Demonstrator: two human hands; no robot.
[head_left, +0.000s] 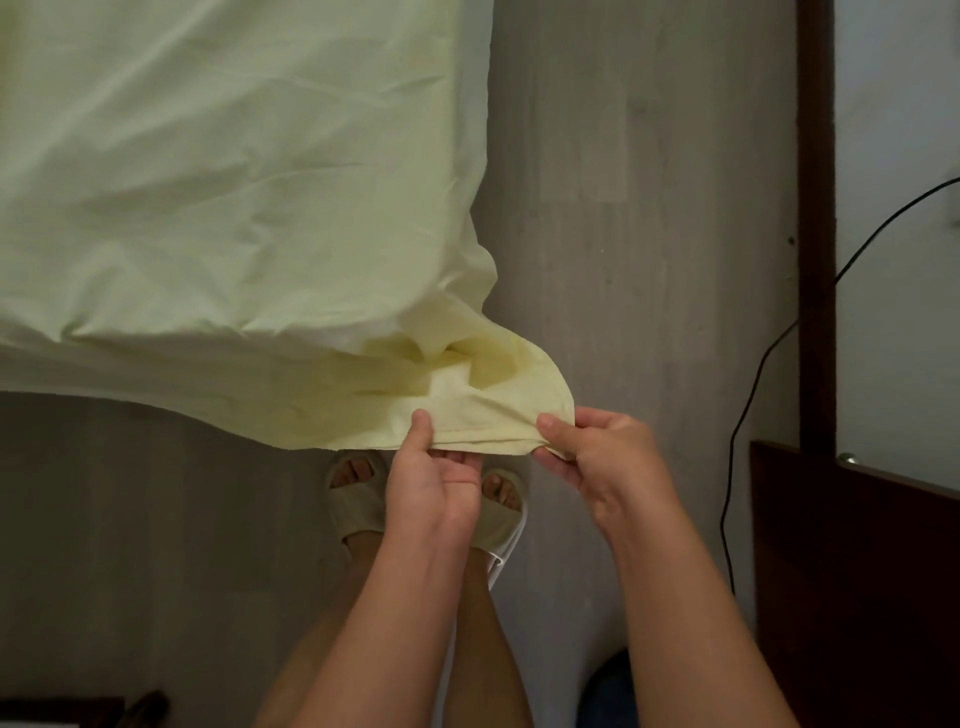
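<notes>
A pale yellow-green sheet (218, 197) covers the bed across the upper left. Its near right corner is pulled off the bed edge toward me. My left hand (434, 478) pinches the hem of that corner, thumb on top and fingers under the cloth. My right hand (597, 457) pinches the same hem a little to the right, at the tip of the corner. The hem is stretched fairly taut between the two hands.
Grey wood-look floor (639, 208) runs beside the bed. My feet in beige slippers (358, 499) stand just under the hands. A dark wooden furniture panel (852, 571) stands at lower right, with a black cable (748, 415) hanging beside it.
</notes>
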